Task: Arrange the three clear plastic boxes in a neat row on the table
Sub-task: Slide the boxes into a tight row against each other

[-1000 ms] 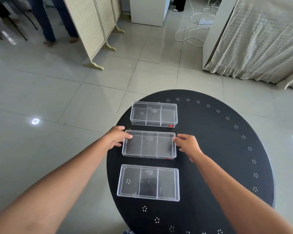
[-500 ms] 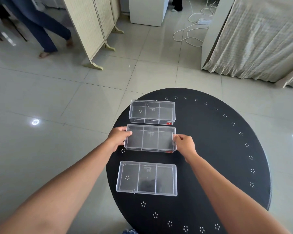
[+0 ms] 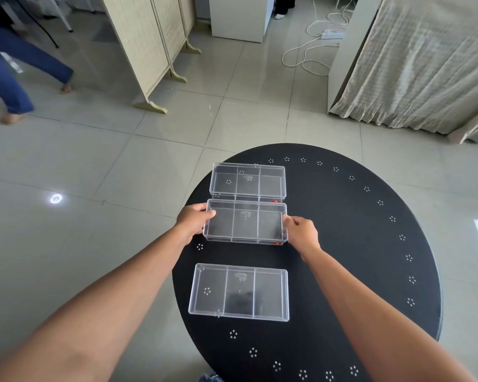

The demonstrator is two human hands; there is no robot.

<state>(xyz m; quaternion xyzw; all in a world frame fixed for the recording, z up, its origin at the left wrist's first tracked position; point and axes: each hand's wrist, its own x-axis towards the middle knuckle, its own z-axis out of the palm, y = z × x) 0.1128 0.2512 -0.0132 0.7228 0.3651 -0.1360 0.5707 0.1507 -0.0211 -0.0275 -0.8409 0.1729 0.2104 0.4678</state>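
Three clear plastic boxes, each divided into three compartments, lie one behind another on the left part of a round black table (image 3: 356, 244). The left hand (image 3: 193, 223) and the right hand (image 3: 301, 232) grasp the short ends of the middle box (image 3: 245, 221), just beside the far box (image 3: 248, 181). The near box (image 3: 239, 292) lies apart. Around are grey floor tiles (image 3: 122, 175), a folding screen (image 3: 147, 45) and a curtain (image 3: 425, 64).

Tiled room: folding screen (image 3: 149, 45), curtain (image 3: 425, 64)

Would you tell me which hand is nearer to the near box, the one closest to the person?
Right, narrowly. The right hand grips the middle box above the near box's right end; the left hand sits farther up-left.
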